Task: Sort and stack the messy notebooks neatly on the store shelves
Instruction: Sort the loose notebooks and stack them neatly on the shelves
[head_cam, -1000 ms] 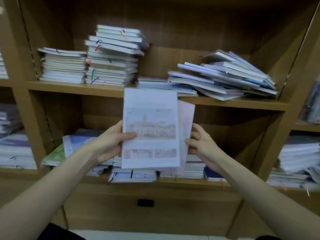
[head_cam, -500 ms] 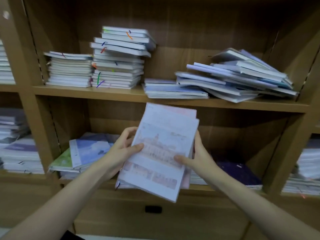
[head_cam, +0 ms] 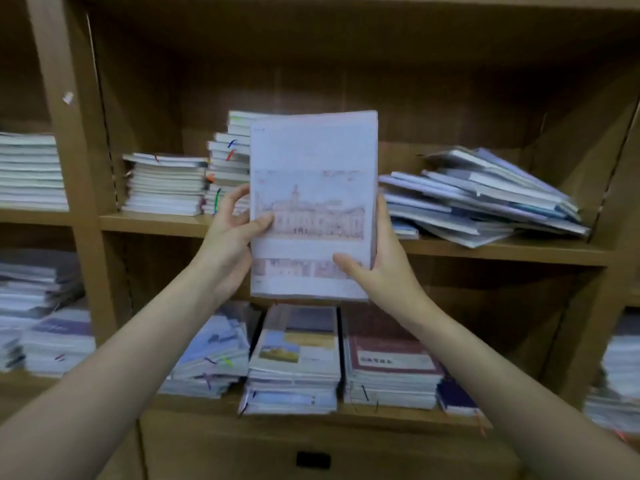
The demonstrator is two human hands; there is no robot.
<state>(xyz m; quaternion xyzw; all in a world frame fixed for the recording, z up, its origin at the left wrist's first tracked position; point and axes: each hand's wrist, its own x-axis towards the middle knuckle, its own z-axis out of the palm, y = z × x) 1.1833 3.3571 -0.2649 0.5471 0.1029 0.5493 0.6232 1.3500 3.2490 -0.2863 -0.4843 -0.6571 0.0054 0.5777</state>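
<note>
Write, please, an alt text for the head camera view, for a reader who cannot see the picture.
Two bare hands, left hand and right hand, hold a small bundle of pale notebooks upright in front of a wooden shelf unit. Behind it are neat stacks on the left and a slumped pile of notebooks on the right; more stacks lie on the shelf below.

No text can be read: the held notebook [head_cam: 313, 206] shows only a faint building drawing on its cover, and the label on the maroon notebook [head_cam: 391, 358] on the lower shelf carries characters too blurred to make out
</note>
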